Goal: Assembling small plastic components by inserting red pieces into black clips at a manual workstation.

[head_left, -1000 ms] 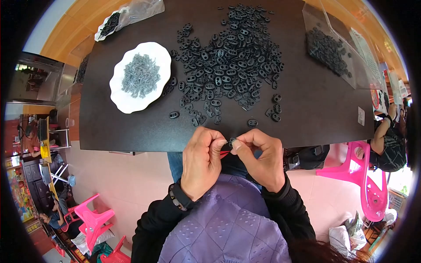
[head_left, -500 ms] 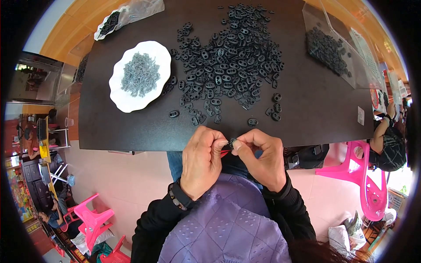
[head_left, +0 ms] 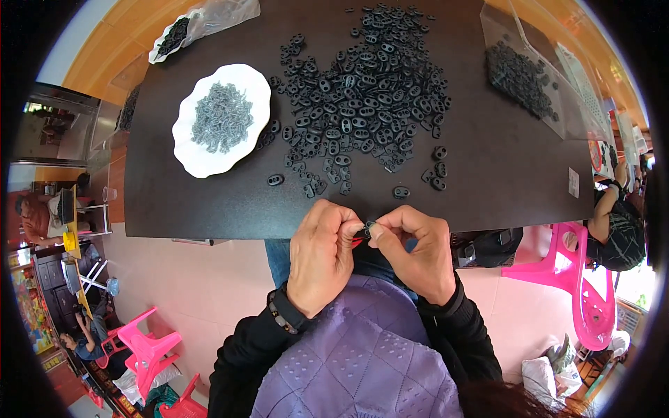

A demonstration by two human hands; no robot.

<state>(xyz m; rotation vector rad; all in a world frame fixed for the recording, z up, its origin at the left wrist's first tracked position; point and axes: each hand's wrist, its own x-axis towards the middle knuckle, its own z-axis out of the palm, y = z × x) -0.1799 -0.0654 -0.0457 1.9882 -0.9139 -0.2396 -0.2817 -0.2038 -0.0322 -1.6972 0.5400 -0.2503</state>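
Observation:
My left hand (head_left: pixel 323 253) and my right hand (head_left: pixel 417 250) meet just below the near edge of the dark table (head_left: pixel 502 160). Together they pinch one small black plastic part (head_left: pixel 368 227) between their fingertips. A big heap of the same black oval parts (head_left: pixel 362 104) lies on the table straight ahead. Left of the heap stands a white plate (head_left: pixel 221 118) filled with small grey metal springs. Most of the pinched part is hidden by my fingers.
A clear bag with black parts (head_left: pixel 519 73) lies at the table's right end, another bag (head_left: pixel 202 19) at the far left corner. Pink plastic chairs stand at right (head_left: pixel 571 279) and lower left (head_left: pixel 143 345). A person (head_left: pixel 617 223) sits at right.

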